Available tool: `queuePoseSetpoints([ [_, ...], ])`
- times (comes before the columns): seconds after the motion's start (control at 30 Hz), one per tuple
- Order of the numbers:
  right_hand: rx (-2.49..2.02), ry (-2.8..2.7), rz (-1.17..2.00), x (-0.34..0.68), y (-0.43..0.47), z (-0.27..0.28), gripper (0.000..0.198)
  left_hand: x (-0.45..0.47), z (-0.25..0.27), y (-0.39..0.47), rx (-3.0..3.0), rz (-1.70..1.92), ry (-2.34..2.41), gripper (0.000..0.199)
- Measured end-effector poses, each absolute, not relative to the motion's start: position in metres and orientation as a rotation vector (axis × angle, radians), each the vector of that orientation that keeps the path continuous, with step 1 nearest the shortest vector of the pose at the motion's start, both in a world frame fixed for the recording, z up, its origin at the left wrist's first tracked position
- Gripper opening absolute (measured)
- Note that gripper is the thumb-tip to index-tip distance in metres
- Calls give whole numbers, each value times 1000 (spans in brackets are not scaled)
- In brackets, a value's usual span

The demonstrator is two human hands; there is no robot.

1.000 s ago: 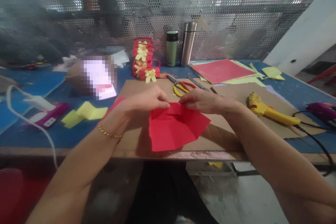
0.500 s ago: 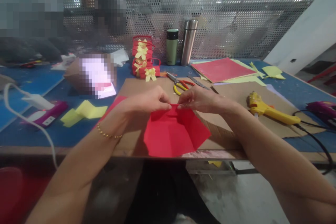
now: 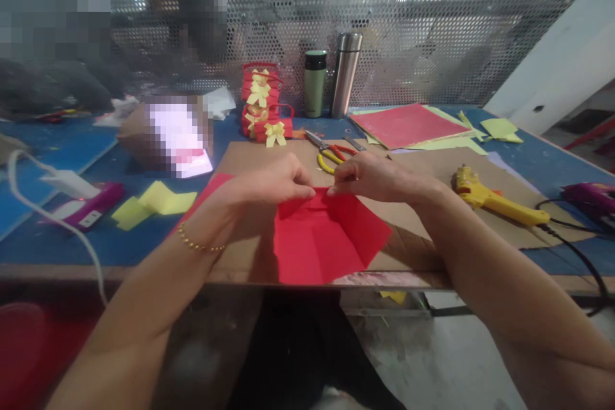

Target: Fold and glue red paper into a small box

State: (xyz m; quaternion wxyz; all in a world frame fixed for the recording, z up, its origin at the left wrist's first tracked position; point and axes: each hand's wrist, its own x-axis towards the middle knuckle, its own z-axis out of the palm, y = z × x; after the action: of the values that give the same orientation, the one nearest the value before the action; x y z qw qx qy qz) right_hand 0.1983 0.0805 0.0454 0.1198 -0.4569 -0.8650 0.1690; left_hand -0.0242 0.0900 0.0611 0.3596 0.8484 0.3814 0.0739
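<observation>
A creased sheet of red paper with raised, folded sides lies over the cardboard in front of me. My left hand pinches its far edge between thumb and fingers, left of the middle. Close beside it, my right hand pinches the same edge, its fingers curled in. Just beyond my hands lie scissors with orange and yellow handles and a dark flat blade. Another red sheet is partly hidden under my left forearm.
Small red paper bags with yellow bows are stacked behind, beside a green tumbler and a steel flask. A yellow glue gun lies right, yellow slips and a purple power strip left. Red and yellow sheets lie at the back.
The red paper's near part has shifted slightly right and its sides stand a little differently. Both hands keep pinching the far edge.
</observation>
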Motion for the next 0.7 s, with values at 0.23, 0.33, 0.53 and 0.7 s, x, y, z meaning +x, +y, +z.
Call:
queuePoseSetpoints([
  [0.23, -1196, -2377, 616, 205, 86, 45, 57, -23, 59, 89, 2229, 192, 987, 29],
  [0.33, -1141, -2494, 647, 198, 80, 45, 43, -20, 59, 87, 2233, 181, 892, 30],
  [0.53, -1190, -2612, 714, 190, 74, 41, 25, -16, 59, 83, 2222, 161, 884, 24],
  [0.7, -1085, -2618, 694, 192, 77, 38, 22, -17, 56, 83, 2167, 181, 824, 26],
])
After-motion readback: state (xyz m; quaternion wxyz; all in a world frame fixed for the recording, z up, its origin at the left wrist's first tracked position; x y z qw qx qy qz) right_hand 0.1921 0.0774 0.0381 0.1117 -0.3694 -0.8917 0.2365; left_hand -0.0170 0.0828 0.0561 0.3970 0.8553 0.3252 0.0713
